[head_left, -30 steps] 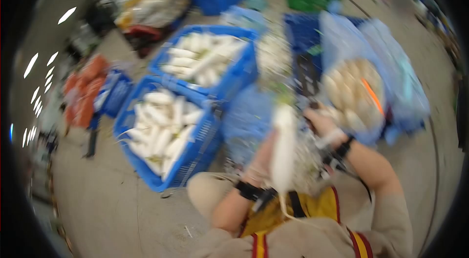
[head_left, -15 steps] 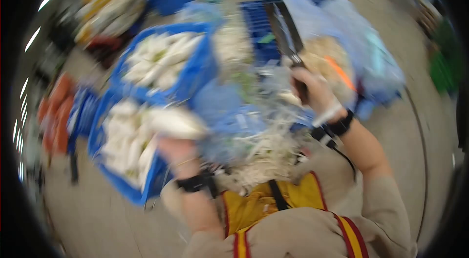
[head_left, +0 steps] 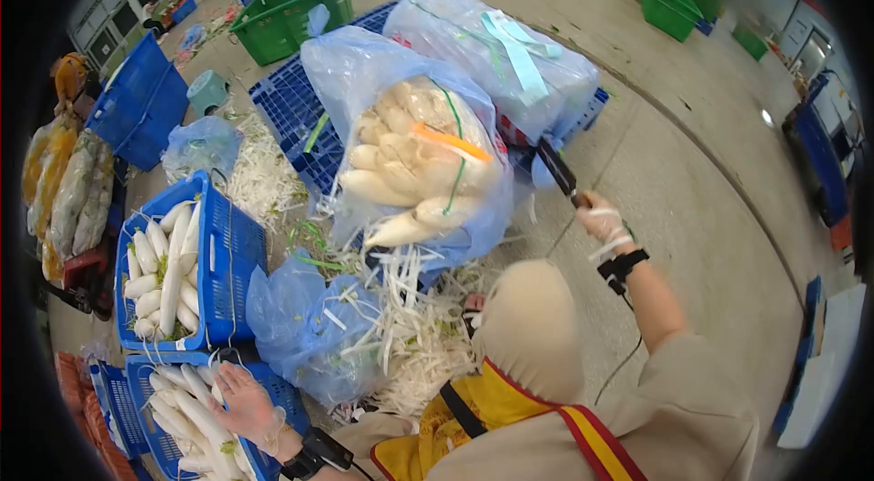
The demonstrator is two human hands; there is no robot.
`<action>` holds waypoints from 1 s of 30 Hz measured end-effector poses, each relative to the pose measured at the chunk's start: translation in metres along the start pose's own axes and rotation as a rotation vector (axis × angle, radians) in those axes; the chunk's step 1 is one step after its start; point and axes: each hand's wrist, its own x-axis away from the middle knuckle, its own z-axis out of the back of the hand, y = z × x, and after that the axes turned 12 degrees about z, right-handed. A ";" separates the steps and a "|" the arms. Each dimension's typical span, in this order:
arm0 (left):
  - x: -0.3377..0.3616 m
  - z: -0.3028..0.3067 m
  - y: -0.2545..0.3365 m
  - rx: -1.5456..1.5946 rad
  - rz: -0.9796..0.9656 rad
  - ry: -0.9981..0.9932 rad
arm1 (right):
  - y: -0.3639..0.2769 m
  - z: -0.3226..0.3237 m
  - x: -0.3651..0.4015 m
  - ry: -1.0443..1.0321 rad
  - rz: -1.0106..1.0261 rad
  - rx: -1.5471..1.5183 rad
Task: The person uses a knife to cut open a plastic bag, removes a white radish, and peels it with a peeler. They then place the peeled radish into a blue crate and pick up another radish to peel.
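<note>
My left hand (head_left: pixel 246 404), in a clear glove, lies with fingers spread over white radishes (head_left: pixel 196 422) in the lower blue crate (head_left: pixel 273 381). Out to the right, my right hand (head_left: pixel 601 219) is wrapped round the dark handle of a knife (head_left: pixel 557 167), its broad blade pointing up and left. A second blue crate (head_left: pixel 228 272) of radishes stands just beyond the lower one. In the middle, an open clear-blue plastic bag (head_left: pixel 341 62) full of radishes (head_left: pixel 401 153) rests on a blue pallet (head_left: pixel 282 108), an orange strip across it.
Another wrapped bag (head_left: pixel 455 21) lies behind on the pallet. Peelings (head_left: pixel 423 344) and a crumpled blue bag (head_left: pixel 309 326) cover the floor before my knees. A green crate (head_left: pixel 300 12) stands at the back, stacked blue crates (head_left: pixel 141 103) at left.
My view has swung to the right. The radish near my left hand is no longer held up, and that hand is now spread over the lower crate. My right hand, with the knife, is farther from the bag.
</note>
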 end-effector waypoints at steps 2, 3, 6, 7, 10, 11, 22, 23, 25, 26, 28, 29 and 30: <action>-0.001 0.010 -0.005 -0.024 0.073 -0.045 | 0.029 -0.037 -0.024 -0.015 -0.052 -0.008; 0.001 0.009 -0.008 -0.059 0.164 -0.087 | 0.033 -0.054 -0.041 -0.006 -0.090 0.009; 0.004 -0.002 -0.021 -0.116 0.117 0.001 | 0.047 -0.104 -0.091 0.098 0.052 0.074; 0.005 0.000 -0.021 -0.169 0.149 -0.039 | 0.046 -0.112 -0.101 0.084 0.064 0.068; 0.009 -0.005 -0.026 -0.187 0.140 -0.026 | 0.027 -0.129 -0.143 0.337 0.247 0.160; 0.010 -0.008 -0.028 -0.189 0.126 0.033 | 0.013 -0.128 -0.159 0.476 0.321 0.118; 0.010 -0.024 -0.124 -0.491 0.402 -0.082 | -0.174 -0.073 -0.136 -0.082 0.785 0.309; 0.013 -0.023 -0.122 -0.487 0.396 -0.076 | -0.168 -0.077 -0.141 -0.087 0.793 0.309; 0.020 -0.028 -0.114 -0.497 0.384 -0.054 | -0.172 -0.075 -0.149 -0.147 0.651 0.508; 0.022 -0.027 -0.109 -0.492 0.370 -0.057 | -0.170 -0.071 -0.145 0.036 0.628 0.506; 0.029 -0.021 -0.099 -0.446 0.343 -0.042 | -0.168 -0.068 -0.146 0.360 0.872 0.344; 0.033 -0.019 -0.100 -0.451 0.332 -0.031 | -0.175 -0.069 -0.143 0.358 1.029 0.246; 0.035 -0.015 -0.102 -0.460 0.300 -0.021 | -0.192 -0.071 -0.136 0.203 1.032 0.309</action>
